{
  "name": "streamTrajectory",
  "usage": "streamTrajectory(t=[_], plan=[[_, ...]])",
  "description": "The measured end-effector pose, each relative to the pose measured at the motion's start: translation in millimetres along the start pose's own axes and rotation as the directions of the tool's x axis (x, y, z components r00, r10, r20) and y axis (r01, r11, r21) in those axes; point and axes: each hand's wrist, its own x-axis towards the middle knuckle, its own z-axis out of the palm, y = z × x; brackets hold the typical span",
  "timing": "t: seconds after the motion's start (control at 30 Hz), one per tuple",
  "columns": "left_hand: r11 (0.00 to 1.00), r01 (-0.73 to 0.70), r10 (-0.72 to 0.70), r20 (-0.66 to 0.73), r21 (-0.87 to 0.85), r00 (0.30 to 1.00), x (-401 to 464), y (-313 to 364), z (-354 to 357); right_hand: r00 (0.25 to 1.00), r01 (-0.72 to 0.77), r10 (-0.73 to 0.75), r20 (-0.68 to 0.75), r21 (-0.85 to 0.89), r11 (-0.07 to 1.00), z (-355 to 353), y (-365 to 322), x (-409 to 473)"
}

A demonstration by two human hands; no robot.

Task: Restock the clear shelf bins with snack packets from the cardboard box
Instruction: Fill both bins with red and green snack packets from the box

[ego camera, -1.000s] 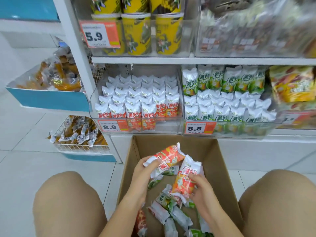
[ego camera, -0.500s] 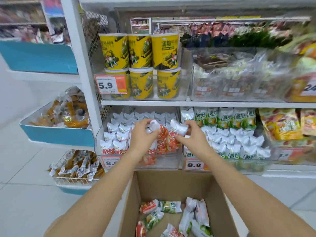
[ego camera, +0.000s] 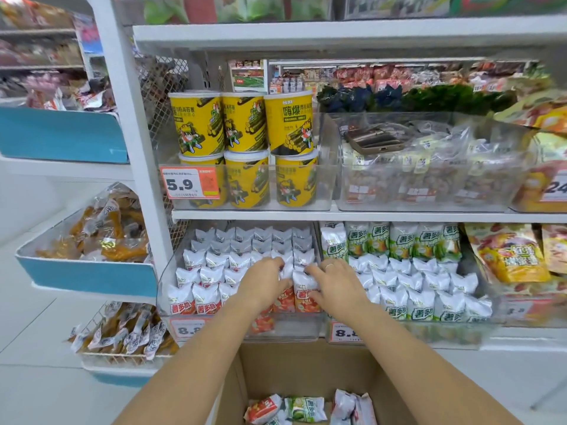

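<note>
The clear shelf bin on the lower shelf holds rows of red-and-white snack packets. Both my hands reach into its front right corner. My left hand grips the top of a red packet that stands in the front row. My right hand pinches the neighbouring red packet, also standing in the row. The cardboard box sits open below the shelf, under my forearms, with loose red packets and green packets on its bottom.
To the right, a second clear bin holds green-and-white packets. Yellow canisters fill a clear bin on the shelf above. Price tags hang on the bin fronts. Blue-fronted trays and a wire basket of bagged snacks stand left of the white upright.
My hands lifted two red packets out of the box, carried them up to the bin, and now press them down into its front right rows. The camera tilted up.
</note>
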Motion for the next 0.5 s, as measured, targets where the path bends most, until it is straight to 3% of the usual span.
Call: streamTrajectory(t=[0.1, 0.23, 0.3, 0.4, 0.5], plan=[[0.983, -0.082, 0.08, 0.019, 0.162, 0.997, -3.6, -7.1, 9.4, 0.998, 0.02, -0.024, -0.054, -0.063, 0.998, 8.2, -2.9, -5.8], [0.971, -0.168, 0.203, -0.222, 0.167, 0.954, -20.8, -21.3, 28.6, 0.972, 0.106, -0.124, -0.202, -0.1, 0.989, 18.8, -6.8, -12.1], [0.964, -0.183, 0.231, -0.271, 0.194, 0.934, -28.8, -28.5, 37.3, 0.981, 0.116, -0.138, -0.138, -0.157, 0.981, 26.3, -5.4, -17.4], [0.951, -0.188, 0.239, -0.196, 0.245, 0.951, -36.3, -33.2, 48.5, 0.985, 0.161, -0.142, 0.095, -0.233, 0.959, 28.5, -9.8, -24.6], [0.964, -0.191, 0.225, -0.183, 0.185, 0.957, -37.6, -33.2, 49.5, 0.987, 0.136, -0.106, 0.117, -0.285, 0.949, 32.1, -12.3, -23.4]])
